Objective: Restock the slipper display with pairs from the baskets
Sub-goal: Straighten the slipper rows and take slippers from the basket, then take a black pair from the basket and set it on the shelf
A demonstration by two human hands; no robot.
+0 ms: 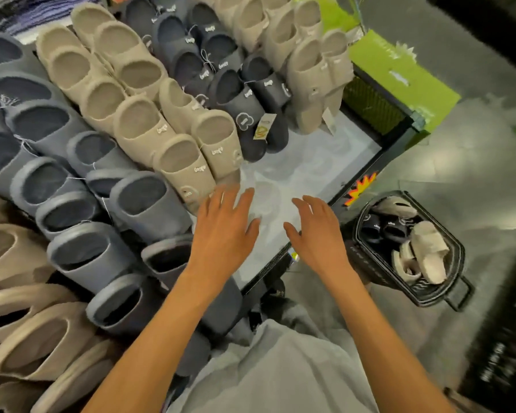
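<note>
1. Two bare forearms enter from the lower edge of the frame and reach toward its centre, both palms facing down.
2. Pose of the left hand (224, 225): fingers straight and spread, holding nothing, above the bare white patch of the display (310, 156). Its fingertips lie just beside the nearest beige slipper (185, 171); whether they touch it cannot be told.
3. Pose of the right hand (316, 231): fingers relaxed and slightly bent, holding nothing, over the front edge of the display, near the other hand.
4. Rows of beige, navy slippers (245, 96) and grey-blue slippers (143, 201) fill the left and upper frame.
5. At right of centre, the black basket (367, 260) sits on the floor beside the display, holding basket beige slippers (429, 251) and a dark pair (385, 229).
</note>
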